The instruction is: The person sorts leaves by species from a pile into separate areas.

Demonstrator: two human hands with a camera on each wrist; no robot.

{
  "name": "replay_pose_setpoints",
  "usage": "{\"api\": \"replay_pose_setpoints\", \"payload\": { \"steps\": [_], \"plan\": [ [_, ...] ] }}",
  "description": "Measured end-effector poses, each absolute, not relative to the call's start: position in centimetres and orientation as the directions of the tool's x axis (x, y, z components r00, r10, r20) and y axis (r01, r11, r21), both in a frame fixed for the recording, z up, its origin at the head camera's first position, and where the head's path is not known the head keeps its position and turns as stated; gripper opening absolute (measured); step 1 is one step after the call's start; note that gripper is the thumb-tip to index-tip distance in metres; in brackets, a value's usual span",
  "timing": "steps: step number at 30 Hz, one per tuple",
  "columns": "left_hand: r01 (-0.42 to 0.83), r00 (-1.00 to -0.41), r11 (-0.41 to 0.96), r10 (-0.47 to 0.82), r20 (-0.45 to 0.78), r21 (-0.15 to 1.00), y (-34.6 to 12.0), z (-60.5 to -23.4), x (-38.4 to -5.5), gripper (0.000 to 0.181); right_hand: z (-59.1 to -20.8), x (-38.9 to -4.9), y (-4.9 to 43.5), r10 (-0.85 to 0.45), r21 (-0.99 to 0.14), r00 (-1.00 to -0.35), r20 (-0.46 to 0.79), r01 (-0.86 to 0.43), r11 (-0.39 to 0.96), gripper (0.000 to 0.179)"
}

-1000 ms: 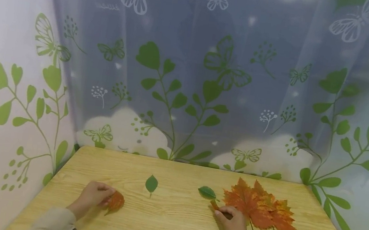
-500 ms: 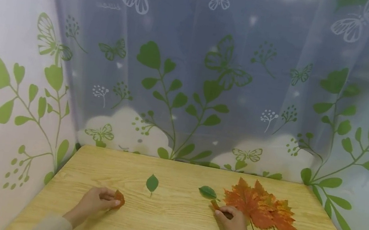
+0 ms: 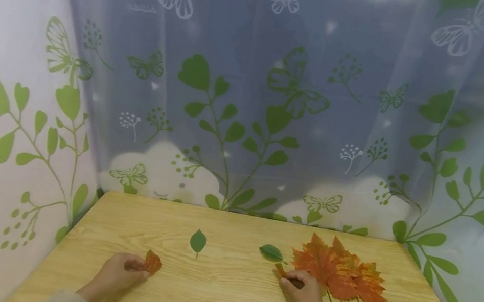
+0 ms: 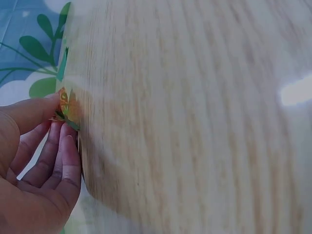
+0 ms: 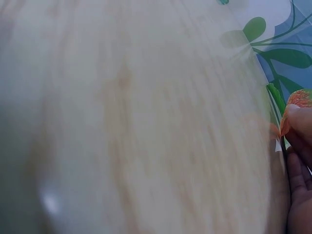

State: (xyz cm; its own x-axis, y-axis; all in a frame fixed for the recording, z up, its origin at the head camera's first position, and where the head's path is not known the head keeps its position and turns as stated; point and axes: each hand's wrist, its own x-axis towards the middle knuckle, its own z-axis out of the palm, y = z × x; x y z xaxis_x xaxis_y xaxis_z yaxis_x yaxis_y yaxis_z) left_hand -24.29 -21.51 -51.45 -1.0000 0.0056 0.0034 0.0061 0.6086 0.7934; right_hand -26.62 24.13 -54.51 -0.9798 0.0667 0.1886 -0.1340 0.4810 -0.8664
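At the left of the table, my left hand (image 3: 115,275) pinches a small orange-red leaf (image 3: 153,263) between thumb and fingers. The left wrist view shows that leaf (image 4: 67,105) at the fingertips, close to the tabletop. On the right, my right hand (image 3: 307,297) pinches another orange-brown leaf (image 3: 281,270), mostly covered by the fingers; in the right wrist view this leaf (image 5: 298,100) rises from behind the thumb. One green leaf (image 3: 198,241) lies in the middle of the table with its stem toward me. A second green leaf (image 3: 271,252) lies sideways just beyond my right hand.
Several orange maple leaves (image 3: 338,270) with dark stems lie overlapping to the right, partly behind my right hand. The wooden table (image 3: 211,301) ends at the back against a curtain (image 3: 246,120) printed with leaves and butterflies; similar fabric hangs at both sides.
My left hand has turned and shifted slightly toward me with its leaf, which now shows at a different angle. My right hand and the leaves lying on the table have stayed put.
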Motion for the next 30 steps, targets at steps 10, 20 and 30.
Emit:
{"api": "replay_pose_setpoints", "payload": {
  "steps": [10, 20, 30],
  "plan": [
    [0.016, -1.0, 0.619, 0.013, 0.011, 0.785, -21.9, -51.8, -24.2, 0.023, -54.5, -26.6, 24.0, 0.069, -0.875, -0.981, 0.184, -0.131, 0.466, 0.011],
    [0.066, -0.995, 0.618, 0.101, 0.005, 0.784, -22.6, -52.4, -24.7, 0.031, -53.2, -26.4, 24.0, 0.07, -0.86, -0.987, 0.148, -0.094, 0.502, 0.014],
    [0.045, -0.995, 0.611, 0.102, -0.022, 0.79, -22.8, -52.6, -24.9, 0.031, -49.5, -26.1, 22.9, 0.108, -0.904, -0.979, 0.172, -0.114, 0.412, 0.025]
  ]
}}
